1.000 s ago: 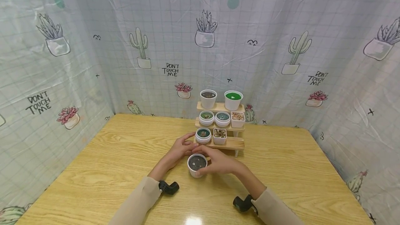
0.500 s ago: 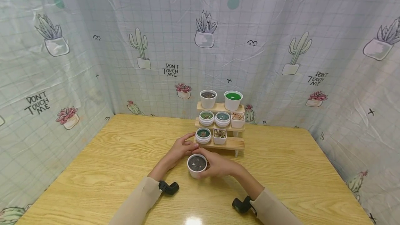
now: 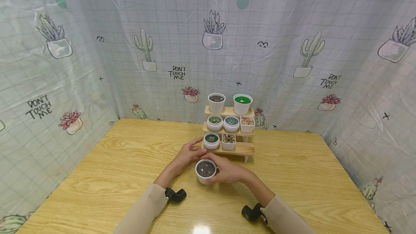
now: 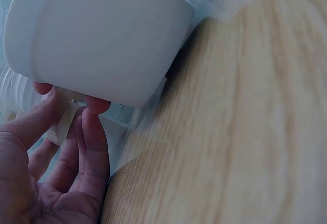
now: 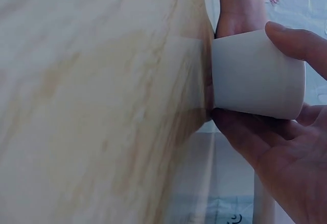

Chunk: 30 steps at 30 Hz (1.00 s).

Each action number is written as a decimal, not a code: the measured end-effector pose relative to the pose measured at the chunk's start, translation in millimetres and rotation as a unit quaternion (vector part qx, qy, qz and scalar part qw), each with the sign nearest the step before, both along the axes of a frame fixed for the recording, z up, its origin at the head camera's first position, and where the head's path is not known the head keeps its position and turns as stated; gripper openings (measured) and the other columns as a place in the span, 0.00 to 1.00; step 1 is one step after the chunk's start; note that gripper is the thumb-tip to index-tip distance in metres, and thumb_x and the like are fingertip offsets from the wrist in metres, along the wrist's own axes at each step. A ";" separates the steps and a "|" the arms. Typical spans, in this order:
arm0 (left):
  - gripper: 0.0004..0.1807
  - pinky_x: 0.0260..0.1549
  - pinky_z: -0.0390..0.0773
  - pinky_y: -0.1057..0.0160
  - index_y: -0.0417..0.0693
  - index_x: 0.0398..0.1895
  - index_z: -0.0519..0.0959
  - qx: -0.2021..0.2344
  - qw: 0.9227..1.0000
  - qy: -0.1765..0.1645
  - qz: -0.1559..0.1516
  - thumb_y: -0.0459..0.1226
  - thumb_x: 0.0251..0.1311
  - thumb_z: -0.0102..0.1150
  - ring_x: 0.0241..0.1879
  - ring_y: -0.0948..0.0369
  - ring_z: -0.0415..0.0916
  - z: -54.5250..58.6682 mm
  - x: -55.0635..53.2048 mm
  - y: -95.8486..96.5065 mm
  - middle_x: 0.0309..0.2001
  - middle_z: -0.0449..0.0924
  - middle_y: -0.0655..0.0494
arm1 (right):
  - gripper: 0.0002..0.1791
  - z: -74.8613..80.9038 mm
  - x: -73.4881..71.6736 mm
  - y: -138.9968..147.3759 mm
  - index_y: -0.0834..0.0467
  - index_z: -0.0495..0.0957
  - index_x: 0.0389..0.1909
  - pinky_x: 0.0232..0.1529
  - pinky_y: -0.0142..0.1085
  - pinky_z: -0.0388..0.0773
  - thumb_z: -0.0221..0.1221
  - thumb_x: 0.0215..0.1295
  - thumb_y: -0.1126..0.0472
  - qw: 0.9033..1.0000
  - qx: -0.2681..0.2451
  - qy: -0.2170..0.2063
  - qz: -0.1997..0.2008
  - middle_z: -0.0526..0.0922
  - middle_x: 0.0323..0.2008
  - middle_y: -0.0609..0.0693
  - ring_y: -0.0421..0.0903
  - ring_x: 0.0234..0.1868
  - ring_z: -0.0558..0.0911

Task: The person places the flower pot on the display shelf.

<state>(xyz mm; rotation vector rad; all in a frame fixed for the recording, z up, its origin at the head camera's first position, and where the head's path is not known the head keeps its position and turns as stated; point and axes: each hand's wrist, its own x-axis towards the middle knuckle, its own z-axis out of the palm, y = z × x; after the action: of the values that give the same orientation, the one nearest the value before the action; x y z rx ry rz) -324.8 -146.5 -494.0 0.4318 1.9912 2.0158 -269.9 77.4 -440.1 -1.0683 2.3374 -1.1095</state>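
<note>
My right hand [image 3: 227, 169] grips a round white pot [image 3: 202, 180] filled with dark, soil-like material flecked with pale bits. In the right wrist view, the thumb lies on one side of the pot [image 5: 250, 75] and the fingers on the other. My left hand [image 3: 186, 157] pinches the left end of the lowest board of a three-step wooden stand [image 3: 244, 149]. The left wrist view shows thumb and fingers about the board [image 4: 64, 124], partly hidden by the pot. Close to the left fingertips, a ribbed round white pot [image 3: 211, 144] sits on that board.
Beside it on the lowest step stands a square pot of pebbles [image 3: 229, 145]. Higher steps carry several pots, among them a green-topped pot [image 3: 242, 107] and a dark-filled pot [image 3: 216, 105]. Behind the wooden table [image 3: 130, 176] hangs a cactus-print curtain [image 3: 182, 46].
The right hand and its pot have shifted only slightly, and the pot's top now tilts a little differently. My left hand stays where it was on the stand.
</note>
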 end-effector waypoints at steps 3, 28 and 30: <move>0.39 0.47 0.85 0.64 0.46 0.81 0.58 -0.001 1.000 0.001 -0.002 0.38 0.71 0.63 0.44 0.63 0.85 -0.1 0.6 -1.0 0.40 0.87 0.57 | 0.41 0.7 -0.1 0.0 0.55 0.68 0.70 0.65 0.41 0.73 0.75 0.57 0.56 1.000 -0.005 -0.002 -0.001 0.78 0.64 0.50 0.47 0.62 0.78; 0.38 0.41 0.86 0.64 0.43 0.81 0.57 0.018 1.000 -0.002 -0.006 0.36 0.72 0.61 0.40 0.63 0.85 -4.3 -1.3 2.6 0.41 0.87 0.55 | 0.44 21.2 1.9 23.5 0.54 0.66 0.74 0.64 0.44 0.73 0.73 0.57 0.55 0.999 -0.011 0.022 -0.024 0.77 0.66 0.50 0.48 0.63 0.77; 0.38 0.41 0.86 0.64 0.43 0.81 0.57 0.021 1.000 -0.002 -0.005 0.36 0.71 0.62 0.39 0.63 0.85 -3.4 -1.2 2.4 0.41 0.87 0.55 | 0.44 23.7 1.3 28.1 0.53 0.66 0.74 0.64 0.45 0.73 0.73 0.57 0.55 0.999 -0.017 0.016 -0.027 0.76 0.66 0.50 0.48 0.64 0.76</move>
<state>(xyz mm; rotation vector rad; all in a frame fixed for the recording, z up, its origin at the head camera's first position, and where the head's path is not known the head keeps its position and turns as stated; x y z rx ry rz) -326.0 -144.1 -497.4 0.4447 1.9446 2.0539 -268.6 105.5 -416.4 -1.0471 2.3939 -1.1633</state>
